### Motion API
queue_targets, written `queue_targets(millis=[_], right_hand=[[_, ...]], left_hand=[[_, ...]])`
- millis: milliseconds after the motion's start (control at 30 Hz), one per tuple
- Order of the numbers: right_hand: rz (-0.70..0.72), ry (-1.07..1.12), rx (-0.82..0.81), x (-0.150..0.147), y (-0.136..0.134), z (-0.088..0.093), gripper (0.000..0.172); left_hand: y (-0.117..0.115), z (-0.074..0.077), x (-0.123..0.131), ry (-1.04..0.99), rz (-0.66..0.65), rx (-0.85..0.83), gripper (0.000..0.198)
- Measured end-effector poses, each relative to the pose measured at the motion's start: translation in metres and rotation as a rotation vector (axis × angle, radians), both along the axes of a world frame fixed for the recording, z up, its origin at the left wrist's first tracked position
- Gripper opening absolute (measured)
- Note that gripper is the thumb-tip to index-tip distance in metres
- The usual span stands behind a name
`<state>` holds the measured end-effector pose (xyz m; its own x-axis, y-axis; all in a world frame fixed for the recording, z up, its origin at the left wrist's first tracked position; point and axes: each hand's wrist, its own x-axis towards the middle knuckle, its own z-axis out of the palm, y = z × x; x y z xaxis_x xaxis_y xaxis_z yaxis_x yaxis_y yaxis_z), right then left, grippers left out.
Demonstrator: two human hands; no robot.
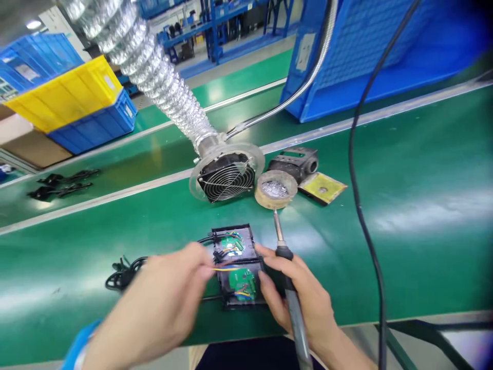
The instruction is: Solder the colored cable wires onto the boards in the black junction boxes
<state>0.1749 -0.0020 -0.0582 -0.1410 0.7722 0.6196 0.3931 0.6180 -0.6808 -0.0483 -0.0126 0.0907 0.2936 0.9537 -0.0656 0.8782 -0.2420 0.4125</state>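
Observation:
Two black plastic housings (252, 300) lie side by side on the green bench, each with a green circuit board (242, 281) inside. My left hand (165, 293), smeared by motion, pinches thin coloured wires (227, 269), a yellow one among them, at the housings' left edge. A soldering iron (292, 303) lies across my right hand (304, 293), between thumb and fingers, its tip pointing away from me. The fingertips of that hand also rest at the housings' right side. Black cables (127, 275) run from the housings to the left, partly hidden behind my left hand.
Beyond the housings stand a round tub of silvery metal bits (276, 189), a fume extractor fan (228, 180) on a foil duct, a dark iron holder (296, 162) and a yellow sponge tray (323, 188). A black cord (356, 190) hangs on the right. Blue and yellow crates (69, 95) stand farther back.

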Motion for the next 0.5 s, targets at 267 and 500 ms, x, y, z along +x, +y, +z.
queue_targets(millis=[267, 500], right_hand=[[0.015, 0.36, -0.175, -0.01, 0.001, 0.022, 0.032], [0.131, 0.534, -0.264, -0.016, 0.002, 0.017, 0.042]], left_hand=[[0.029, -0.05, 0.043, -0.293, -0.096, -0.377, 0.031], [0.023, -0.054, 0.046, -0.339, -0.064, -0.346, 0.027]])
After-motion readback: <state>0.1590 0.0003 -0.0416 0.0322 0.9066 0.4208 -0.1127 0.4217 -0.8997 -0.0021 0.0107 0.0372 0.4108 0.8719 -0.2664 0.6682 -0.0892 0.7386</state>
